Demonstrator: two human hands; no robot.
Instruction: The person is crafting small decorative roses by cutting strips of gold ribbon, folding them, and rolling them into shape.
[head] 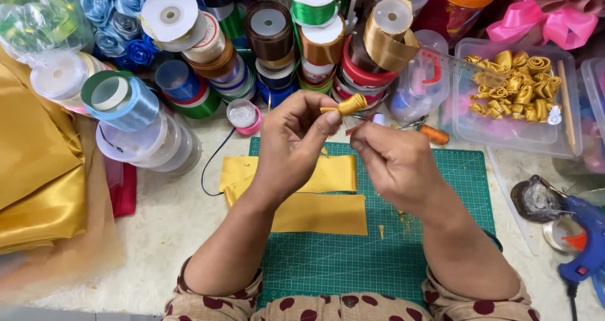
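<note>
My left hand (293, 141) pinches a small rolled gold ribbon bud (348, 105) between thumb and fingers, held above the far edge of the green cutting mat (353, 258). My right hand (394, 160) is close beside it, its fingers closed near the bud's lower end; what it grips is hidden. Flat gold ribbon strips (315, 198) lie on the mat under my wrists.
Several ribbon spools (271, 37) crowd the back. A clear tub of finished gold ribbon roses (513, 84) stands at the right, a blue glue gun (586, 239) at the right edge, gold fabric (34, 169) at the left, blue fabric roses (116, 18) at the back left.
</note>
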